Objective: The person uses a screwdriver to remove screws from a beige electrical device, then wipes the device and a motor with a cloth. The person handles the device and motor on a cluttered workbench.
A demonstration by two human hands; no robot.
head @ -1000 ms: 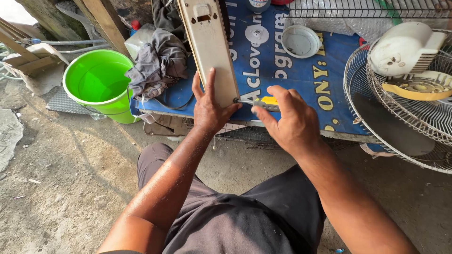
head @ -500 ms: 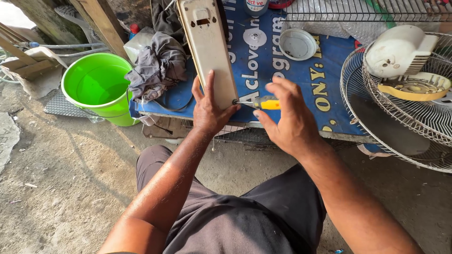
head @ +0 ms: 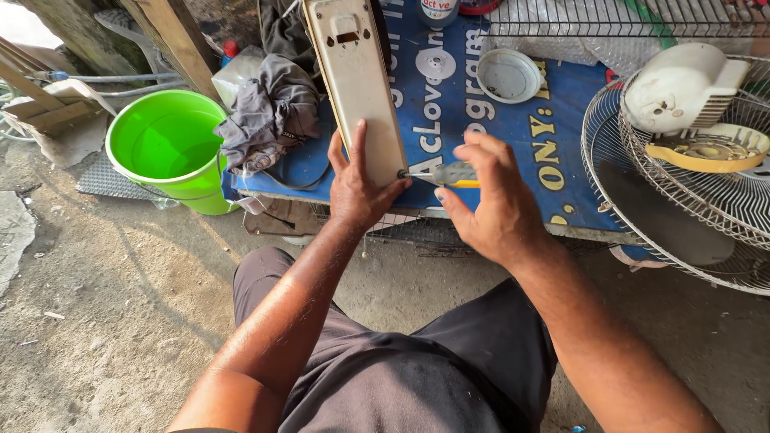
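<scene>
Our left hand grips the panel (cream, tilted); our right hand pinches the screwdriver against its corner.

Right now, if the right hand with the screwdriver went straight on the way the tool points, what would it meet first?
The right hand aims the screwdriver leftward; its tip already seems to touch the beige panel at its lower corner. Just beyond lies the left hand, though depth is unclear.
</scene>
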